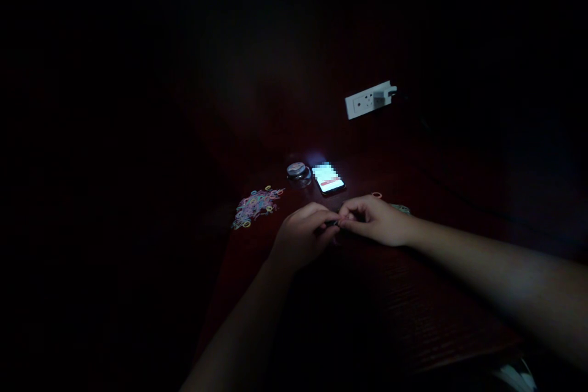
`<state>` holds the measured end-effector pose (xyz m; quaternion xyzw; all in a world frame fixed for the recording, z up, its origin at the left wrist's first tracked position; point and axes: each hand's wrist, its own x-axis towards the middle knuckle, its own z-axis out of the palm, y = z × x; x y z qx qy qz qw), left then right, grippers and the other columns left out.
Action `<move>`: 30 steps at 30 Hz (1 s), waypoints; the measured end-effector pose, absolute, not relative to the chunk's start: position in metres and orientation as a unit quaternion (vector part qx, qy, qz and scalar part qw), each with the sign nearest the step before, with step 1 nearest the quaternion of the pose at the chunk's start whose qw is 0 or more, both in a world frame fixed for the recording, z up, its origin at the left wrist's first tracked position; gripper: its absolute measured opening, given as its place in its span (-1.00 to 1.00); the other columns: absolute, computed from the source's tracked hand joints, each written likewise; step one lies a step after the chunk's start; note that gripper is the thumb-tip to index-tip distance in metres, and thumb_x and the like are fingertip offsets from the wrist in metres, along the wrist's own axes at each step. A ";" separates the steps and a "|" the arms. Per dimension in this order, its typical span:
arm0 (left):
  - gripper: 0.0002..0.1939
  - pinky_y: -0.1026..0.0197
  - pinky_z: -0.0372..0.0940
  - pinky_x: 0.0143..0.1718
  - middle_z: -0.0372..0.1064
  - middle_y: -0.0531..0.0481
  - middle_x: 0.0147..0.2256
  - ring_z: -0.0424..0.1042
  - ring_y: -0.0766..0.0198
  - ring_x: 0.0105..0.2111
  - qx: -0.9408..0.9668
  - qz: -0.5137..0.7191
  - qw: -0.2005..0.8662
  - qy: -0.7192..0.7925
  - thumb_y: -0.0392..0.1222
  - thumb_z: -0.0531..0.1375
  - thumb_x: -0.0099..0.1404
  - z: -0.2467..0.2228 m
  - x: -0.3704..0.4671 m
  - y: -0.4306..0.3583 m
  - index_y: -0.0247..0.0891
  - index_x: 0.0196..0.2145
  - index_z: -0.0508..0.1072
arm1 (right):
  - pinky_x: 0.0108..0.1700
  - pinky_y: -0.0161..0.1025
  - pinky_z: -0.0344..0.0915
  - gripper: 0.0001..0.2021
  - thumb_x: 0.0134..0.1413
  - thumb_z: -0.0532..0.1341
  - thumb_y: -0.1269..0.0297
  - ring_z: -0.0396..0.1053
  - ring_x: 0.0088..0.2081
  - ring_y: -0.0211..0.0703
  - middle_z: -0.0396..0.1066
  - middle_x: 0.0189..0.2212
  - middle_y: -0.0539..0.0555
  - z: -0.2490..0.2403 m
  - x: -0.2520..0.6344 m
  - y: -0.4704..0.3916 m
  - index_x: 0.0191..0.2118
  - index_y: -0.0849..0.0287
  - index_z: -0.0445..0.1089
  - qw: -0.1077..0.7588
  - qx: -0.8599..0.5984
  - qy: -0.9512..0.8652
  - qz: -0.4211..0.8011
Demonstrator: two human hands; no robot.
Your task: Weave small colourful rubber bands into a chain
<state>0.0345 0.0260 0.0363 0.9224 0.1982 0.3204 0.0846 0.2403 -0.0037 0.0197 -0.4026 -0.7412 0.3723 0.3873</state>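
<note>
Two hands, your left hand (304, 231) and right hand (375, 222), pinch a small dark piece (331, 222) nearer you than the rectangular phone (329, 178), its screen (327, 175) pixelated; left of it lie heaped thin loops (258, 206).

- No words, numbers or brands can be read anywhere.
- Phone (331, 185): the lit screen is mostly blurred into blocks; a red band crosses its lower part, any lettering there illegible.
- Jar lid (296, 168): faint markings on top, too small and dim to make out.
- Power strip (351, 108): socket holes show, but no legible print.
</note>
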 end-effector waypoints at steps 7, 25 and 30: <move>-0.83 0.25 0.33 -0.31 0.42 -0.02 -0.24 0.38 0.33 -0.33 0.923 0.319 0.079 0.199 -0.24 0.19 0.28 0.037 0.034 0.026 -0.19 -0.15 0.49 | -0.46 -0.32 0.13 -0.79 0.08 0.20 0.15 0.19 -0.51 -0.30 0.32 -0.54 -0.02 0.017 0.242 -0.001 -0.37 0.22 0.40 0.401 -0.399 -0.745 0.354; -0.90 0.26 0.30 -0.33 0.43 -0.02 -0.32 0.39 0.32 -0.34 0.920 0.321 0.078 0.210 -0.22 0.18 0.30 0.038 0.036 0.025 -0.22 -0.27 0.50 | -0.48 -0.35 0.08 -0.78 0.07 0.22 0.15 0.13 -0.52 -0.34 0.24 -0.55 -0.07 0.019 0.242 -0.004 -0.30 0.23 0.37 0.395 -0.379 -0.742 0.387; -0.90 0.27 0.30 -0.35 0.42 -0.02 -0.34 0.38 0.32 -0.36 0.921 0.319 0.081 0.209 -0.22 0.18 0.29 0.037 0.035 0.025 -0.23 -0.29 0.49 | -0.47 -0.35 0.09 -0.77 0.09 0.21 0.14 0.14 -0.51 -0.33 0.25 -0.55 -0.05 0.019 0.242 -0.003 -0.36 0.24 0.40 0.400 -0.393 -0.751 0.349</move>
